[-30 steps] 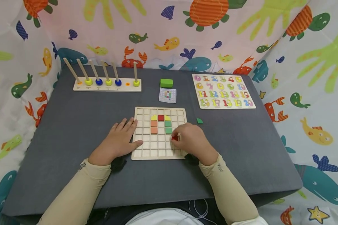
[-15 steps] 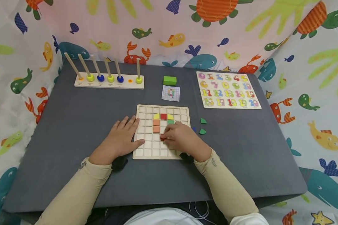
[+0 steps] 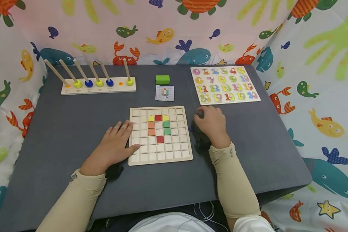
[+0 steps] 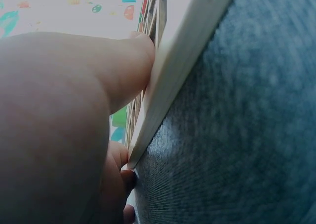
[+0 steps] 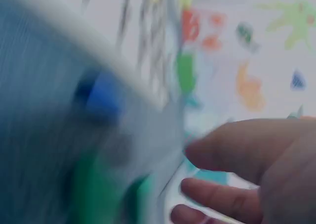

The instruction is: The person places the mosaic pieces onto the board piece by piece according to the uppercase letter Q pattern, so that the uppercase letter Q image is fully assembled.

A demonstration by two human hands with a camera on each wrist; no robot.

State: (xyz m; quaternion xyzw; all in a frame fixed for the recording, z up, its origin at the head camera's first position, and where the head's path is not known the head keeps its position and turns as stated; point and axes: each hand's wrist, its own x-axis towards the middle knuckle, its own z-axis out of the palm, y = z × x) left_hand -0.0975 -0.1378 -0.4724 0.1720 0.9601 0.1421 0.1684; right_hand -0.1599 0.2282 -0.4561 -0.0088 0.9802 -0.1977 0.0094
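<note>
My left hand [image 3: 112, 145] lies on the left edge of the wooden grid board [image 3: 178, 158], fingers straight and spread. In the left wrist view its thumb [image 4: 131, 61] rests on the board's rim. A red square tile [image 3: 160, 139] sits in a cell below the other coloured tiles, among them orange [image 3: 151, 125] and green [image 3: 166, 124]. My right hand [image 3: 211, 125] is over the table right of the board, with nothing seen between its fingers. In the blurred right wrist view, a blue piece [image 5: 103, 98] and green pieces [image 5: 91, 194] lie near it.
Behind the board stand a small picture card [image 3: 164, 93] and a green block [image 3: 162, 80]. A peg stand with coloured rings [image 3: 98, 87] is at the back left. A number board [image 3: 226, 85] lies at the back right, just beyond my right hand.
My right hand has let go of the red tile, which now sits in the grid, and has moved right, off the board. The left hand stays in place.
</note>
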